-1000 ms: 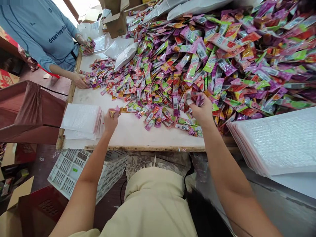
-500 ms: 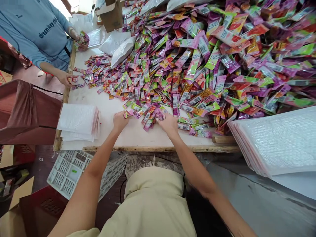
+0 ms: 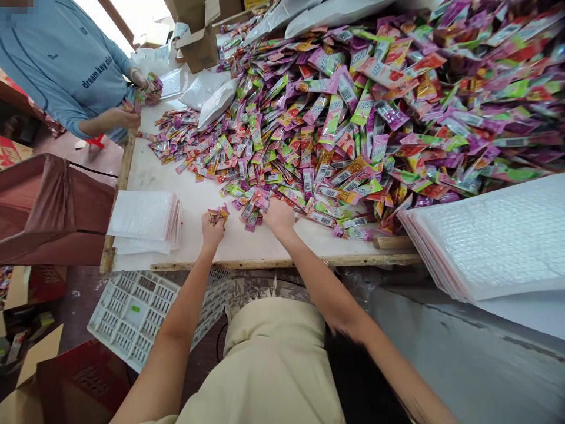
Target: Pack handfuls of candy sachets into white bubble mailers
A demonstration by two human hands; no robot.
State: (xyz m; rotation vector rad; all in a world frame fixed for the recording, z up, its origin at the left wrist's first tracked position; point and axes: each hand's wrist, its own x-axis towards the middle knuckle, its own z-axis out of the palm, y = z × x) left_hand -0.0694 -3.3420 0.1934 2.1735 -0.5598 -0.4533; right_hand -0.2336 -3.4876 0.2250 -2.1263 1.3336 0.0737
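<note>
Slim, shiny packets lie in a broad, tangled heap across a white table, deepest at the far right and thinning to a loose scatter at the near edge. Each is a narrow strip in bright purple, pink, lime green, orange or red; some show dark lettering, a striped barcode or what looks like a red fruit slice. They point every which way and overlap. The person's left hand, just left of the scatter, has its fingers closed around a small bunch of packets, their colourful ends poking out on top. The right hand reaches into the scatter's near edge, fingers curled down against packets; whether it grips any, I cannot tell. White padded envelopes are stacked at the table's left. Across the left corner, a co-worker in a blue top holds more packets.
</note>
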